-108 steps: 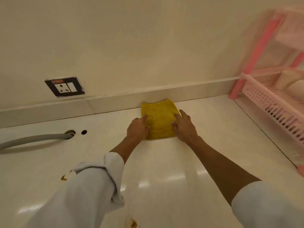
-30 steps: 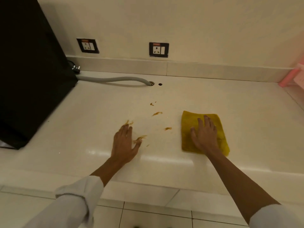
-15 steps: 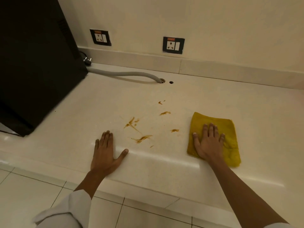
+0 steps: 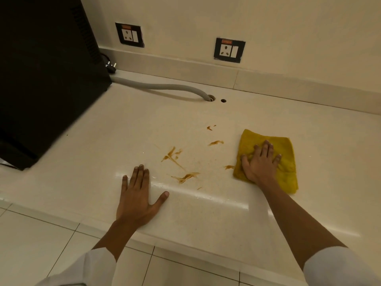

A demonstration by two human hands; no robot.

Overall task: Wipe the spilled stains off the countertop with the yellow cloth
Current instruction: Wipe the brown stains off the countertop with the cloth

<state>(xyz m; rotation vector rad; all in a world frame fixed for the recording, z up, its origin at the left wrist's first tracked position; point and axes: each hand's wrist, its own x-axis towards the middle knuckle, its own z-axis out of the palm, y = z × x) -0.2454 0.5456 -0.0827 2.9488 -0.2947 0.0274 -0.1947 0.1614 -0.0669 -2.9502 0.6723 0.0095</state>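
Note:
Several brown stains [image 4: 174, 156] streak the cream countertop [image 4: 127, 129] in the middle of the head view. A folded yellow cloth [image 4: 286, 159] lies flat to their right, its left edge touching one small stain [image 4: 228, 167]. My right hand [image 4: 260, 163] presses down on the cloth with fingers spread and slightly bunches it. My left hand [image 4: 137, 196] rests flat and empty on the counter near the front edge, left of the stains.
A large black appliance [image 4: 45, 75] stands at the left. A grey hose [image 4: 160, 87] runs from behind it into a hole [image 4: 210, 98] in the counter. Two wall sockets [image 4: 229, 50] sit above the backsplash. Tiled floor [image 4: 41, 240] lies below the counter's front edge.
The cloth was pulled from the back wall toward the front of the counter. Over the last second my right hand slid it left to the stains, and my left hand drew back off them.

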